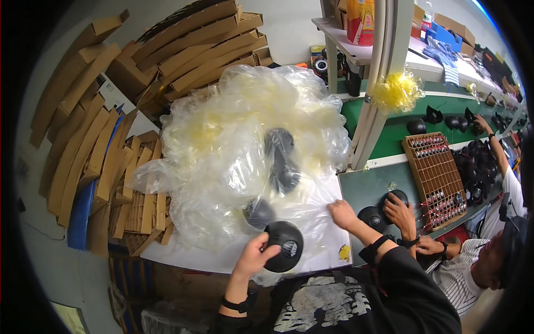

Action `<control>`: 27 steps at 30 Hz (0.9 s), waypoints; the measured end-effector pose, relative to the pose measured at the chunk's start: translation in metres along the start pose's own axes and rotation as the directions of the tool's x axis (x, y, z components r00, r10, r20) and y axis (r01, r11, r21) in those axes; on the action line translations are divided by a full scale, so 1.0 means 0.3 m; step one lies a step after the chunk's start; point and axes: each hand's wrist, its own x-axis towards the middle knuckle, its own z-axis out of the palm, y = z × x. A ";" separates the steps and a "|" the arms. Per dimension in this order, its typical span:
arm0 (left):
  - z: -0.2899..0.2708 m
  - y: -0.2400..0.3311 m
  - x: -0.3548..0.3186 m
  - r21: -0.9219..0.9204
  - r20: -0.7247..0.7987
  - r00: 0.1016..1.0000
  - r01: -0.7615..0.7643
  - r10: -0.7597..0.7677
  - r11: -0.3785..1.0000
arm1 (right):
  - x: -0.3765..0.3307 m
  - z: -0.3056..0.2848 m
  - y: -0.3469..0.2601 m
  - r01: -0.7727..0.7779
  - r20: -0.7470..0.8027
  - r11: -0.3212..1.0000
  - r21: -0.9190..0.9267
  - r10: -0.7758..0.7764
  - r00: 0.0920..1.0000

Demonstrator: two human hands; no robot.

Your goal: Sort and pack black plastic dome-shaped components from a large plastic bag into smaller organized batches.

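My left hand (256, 255) grips a round black plastic shell (285, 245) with a small grille of holes, held over the near edge of the white table (217, 253). My right hand (343, 215) is closed at the right side of the table, pinching the edge of a clear plastic bag (314, 209). In front of me lies a big heap of clear and yellowish plastic bags (222, 145). Inside the bags show more black shells: one (259, 214) just beyond my left hand and a dark group (282, 164) farther back.
At right, a co-worker's hand (399, 212) rests on a black shell (396, 196); another shell (371, 218) lies beside it. A divided cardboard tray (435, 178) holds small metallic parts. Stacked cardboard (83, 161) stands left; a white post (384, 83) rises at the table's right corner.
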 end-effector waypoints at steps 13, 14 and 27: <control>0.066 0.026 -0.086 -0.700 0.035 0.994 0.101 -0.107 0.707 | -0.111 -0.586 -0.418 0.209 0.021 0.300 0.931 -0.614 0.789; 0.088 0.045 -0.074 -0.682 -0.115 0.977 0.055 -0.182 0.729 | -0.114 -0.566 -0.418 0.176 0.032 0.328 0.928 -0.542 0.840; 0.337 0.071 0.003 0.420 -0.155 0.847 -0.409 0.509 0.810 | -0.150 -0.478 -0.478 0.121 -0.524 0.736 0.666 0.345 0.779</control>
